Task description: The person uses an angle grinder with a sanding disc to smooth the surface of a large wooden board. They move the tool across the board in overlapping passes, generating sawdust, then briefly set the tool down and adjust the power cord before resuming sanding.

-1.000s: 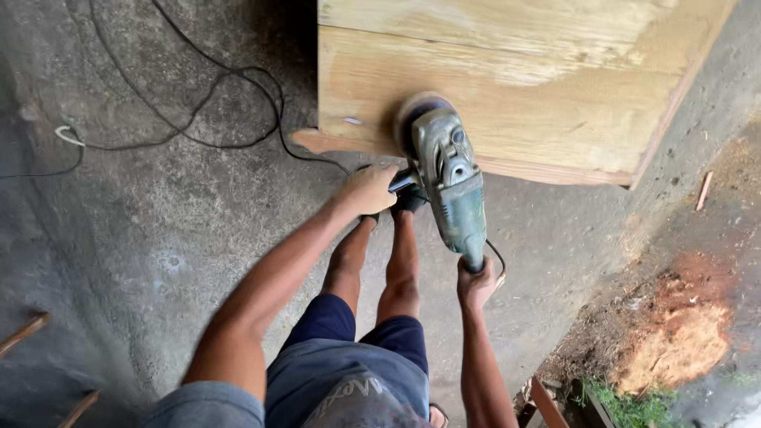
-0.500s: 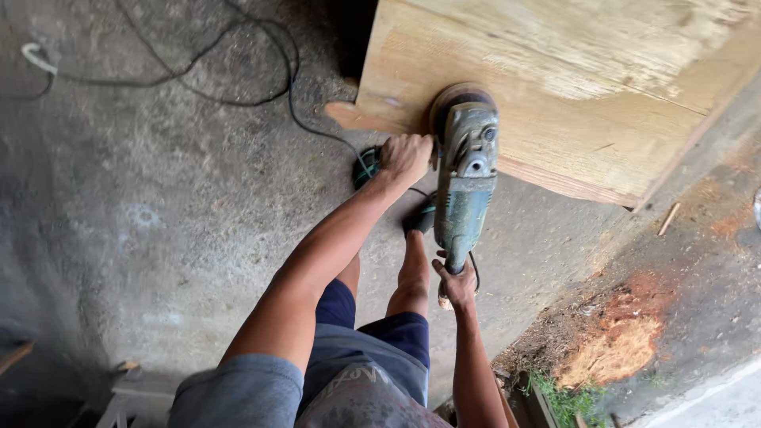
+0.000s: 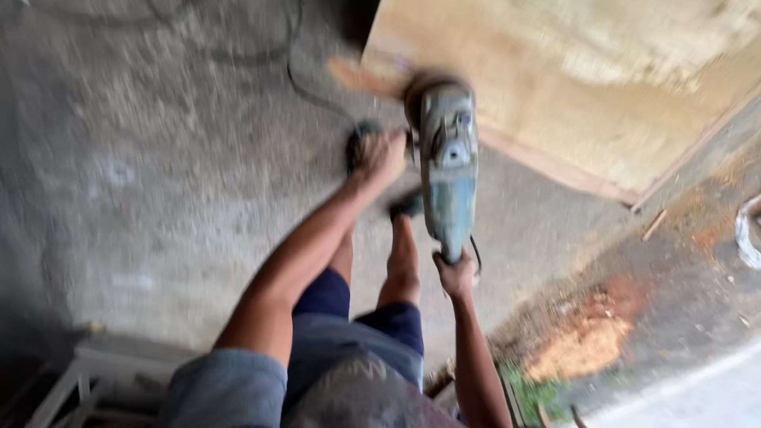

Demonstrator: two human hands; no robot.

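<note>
Left hand [image 3: 384,155] gripping side handle at grinder's nine o'clock | right hand [image 3: 456,274] clasping angle grinder [image 3: 448,170] tail at six o'clock | disc meeting wooden board [image 3: 579,87]

1 grinder [image 3: 448,170]; 1 wooden panel [image 3: 602,87]

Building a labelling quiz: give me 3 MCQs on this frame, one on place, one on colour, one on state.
1. Where does the grinder's disc end sit?
A. At the edge of the wooden panel
B. On the sawdust pile
C. On the white frame

2. What colour is the grinder's body?
A. Bright red
B. Blue-green
C. Yellow

3. How is the grinder held?
A. Lying alone on the floor
B. By one hand
C. By both hands

Answers:
1 A, the disc meets the panel's lower left edge.
2 B, the casing is blue-green with grey metal near the head.
3 C, the left hand grips at the side near the head and the right hand holds the rear end.
</note>
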